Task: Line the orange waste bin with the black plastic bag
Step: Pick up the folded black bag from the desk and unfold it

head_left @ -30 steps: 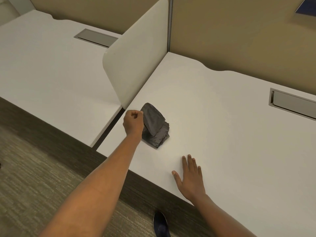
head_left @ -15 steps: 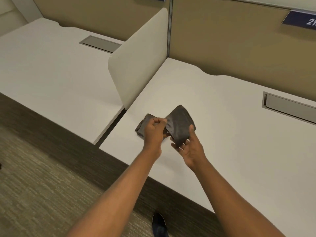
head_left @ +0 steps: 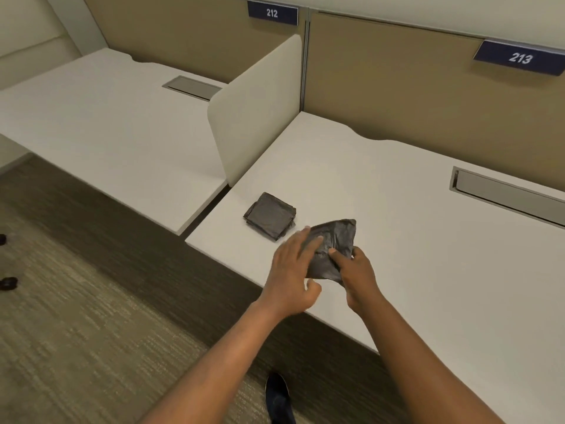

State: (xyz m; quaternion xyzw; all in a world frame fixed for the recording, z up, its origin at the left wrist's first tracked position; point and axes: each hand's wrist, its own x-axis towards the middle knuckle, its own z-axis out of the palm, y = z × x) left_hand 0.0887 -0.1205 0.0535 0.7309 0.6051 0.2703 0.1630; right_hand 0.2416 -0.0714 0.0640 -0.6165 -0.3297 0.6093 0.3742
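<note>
fingers (head_left: 338, 257) of right hand (head_left: 356, 272) pinching black plastic bag (head_left: 331, 247) above smooth white tabletop (head_left: 397, 240); left hand (head_left: 292, 270) open, flat against it. now lifted apart from the folded, crinkled stack (head_left: 270, 215), left lying square by the divider.

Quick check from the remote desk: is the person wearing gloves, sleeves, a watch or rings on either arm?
No. Both forearms are bare right down to the frame edge, with no sleeves in sight. The left hand and right hand show no gloves, and no watch, band or ring is visible.
</note>
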